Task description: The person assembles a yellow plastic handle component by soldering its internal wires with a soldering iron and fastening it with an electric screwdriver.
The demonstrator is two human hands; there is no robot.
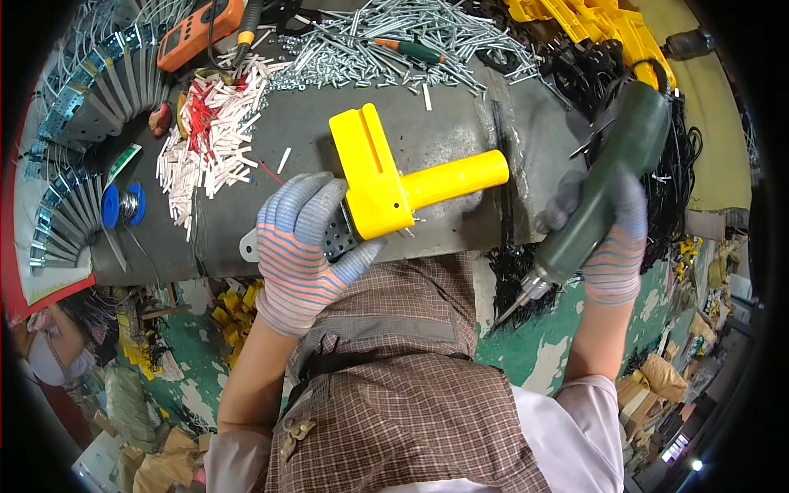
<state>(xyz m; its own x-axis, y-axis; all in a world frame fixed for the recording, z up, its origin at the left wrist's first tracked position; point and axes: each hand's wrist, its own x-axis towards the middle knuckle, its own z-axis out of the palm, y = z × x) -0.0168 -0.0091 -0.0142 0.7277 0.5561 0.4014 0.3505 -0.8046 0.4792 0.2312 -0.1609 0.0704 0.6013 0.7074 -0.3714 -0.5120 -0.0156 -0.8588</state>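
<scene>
Gloved left hand [302, 234], fingers curled and thumb opposed, grips a perforated metal plate [338, 233] that sits against a yellow plastic housing [380, 205]. The housing lies just beyond the fingertips, between the two hands and near the middle of the bench's near edge; its slotted block points toward the far edge, its cylindrical handle toward the right end. Gloved right hand [608, 222] is closed around the body of a dark green power screwdriver [639, 127], whose bit slants down past the near edge, well apart from the housing.

Surrounding the hands, on the bench [456, 123]: white sleeve pieces [234, 135], with red ones [200, 115] among them, are heaped left of center. Toward the left end stand a blue spool [110, 205] of wire, a green-and-white strip [125, 161], its markings too small to read, and fanned rows of metal plates with wires [123, 74]. Along the far edge lie an orange multimeter [182, 39], a heap of screws [329, 59] bearing a green-handled screwdriver [417, 52], and, at the far right corner, yellow plastic parts [612, 31]. Black cords [678, 177] gather at the right end.
</scene>
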